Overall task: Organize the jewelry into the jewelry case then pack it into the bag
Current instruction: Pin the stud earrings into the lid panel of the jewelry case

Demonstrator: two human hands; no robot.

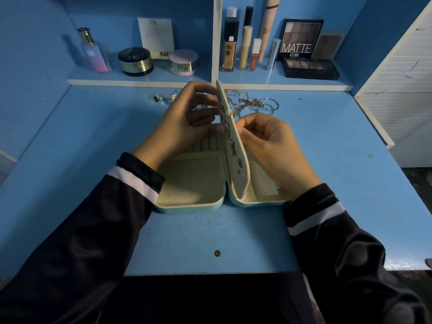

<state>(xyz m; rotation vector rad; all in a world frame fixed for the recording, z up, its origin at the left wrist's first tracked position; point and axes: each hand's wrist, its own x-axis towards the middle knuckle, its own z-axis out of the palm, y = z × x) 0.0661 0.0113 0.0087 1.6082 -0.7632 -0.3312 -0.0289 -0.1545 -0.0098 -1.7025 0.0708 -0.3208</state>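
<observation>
On the blue desk [93, 136] one jewelry case [191, 181] lies open, its two trays side by side. Its single earring panel [230, 127] stands upright, its long axis pointing away from the person. The left hand [182, 122] grips the panel's left face with curled fingers. The right hand [268, 146] pinches its right face. One tangle of chains [252, 102] lies just behind.

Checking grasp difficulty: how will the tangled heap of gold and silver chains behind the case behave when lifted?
The tangled heap of gold and silver chains looks thin-linked, so probably floppy and light. Strands overlap, so several would likely rise together.
</observation>
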